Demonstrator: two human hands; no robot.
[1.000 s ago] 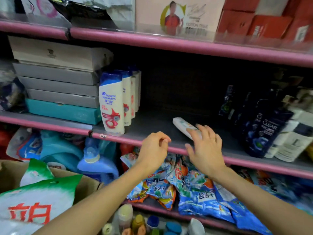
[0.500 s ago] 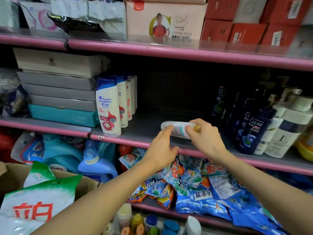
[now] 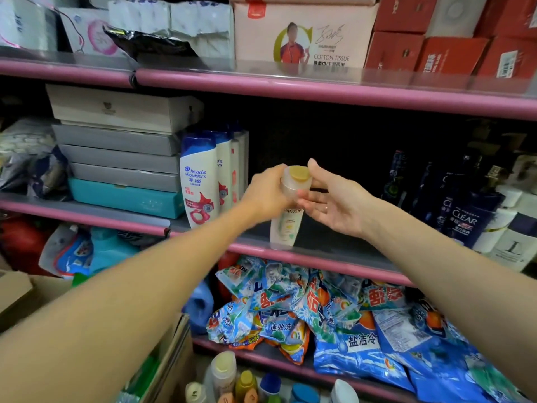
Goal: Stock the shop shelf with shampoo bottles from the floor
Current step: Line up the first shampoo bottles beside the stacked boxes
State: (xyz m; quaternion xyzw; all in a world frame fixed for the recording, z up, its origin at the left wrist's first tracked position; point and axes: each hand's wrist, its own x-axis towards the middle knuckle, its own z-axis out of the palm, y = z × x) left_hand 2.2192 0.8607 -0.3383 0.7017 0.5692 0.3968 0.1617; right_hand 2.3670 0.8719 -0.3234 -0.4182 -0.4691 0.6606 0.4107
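1. The pale shampoo bottle (image 3: 286,225) stands upright at the front lip of the pink-edged middle shelf (image 3: 319,258), roughly dead centre of the view. The left hand (image 3: 268,190) has its grip wrapped around the neck just under the gold cap (image 3: 299,173). The right hand (image 3: 334,203) is loose and wide, fingers straight, touching the cap side at about 3 o'clock of the bottle.

2. Biggest worry imo: the bottle sits right at the shelf edge. Let go while it leans even a bit toward 6 o'clock and it probably tips off onto the blue detergent bags (image 3: 334,321) below.

3. It's tall and narrow and held only up top, so a small sideways nudge could swing the base out.

4. Push it back too hard toward 12 o'clock and it may topple flat in that dark gap; can't tell how deep the shelf goes.

5. Slide it toward 9 o'clock carelessly and it could knock the white head-and-shoulders bottles (image 3: 200,181), which stand in a tight row and might domino.

6. Toward 3 o'clock the dark bottles (image 3: 465,216) are well apart, so less risk there.

7. More bottles (image 3: 223,373) wait at 6 o'clock on the floor, easy to kick.
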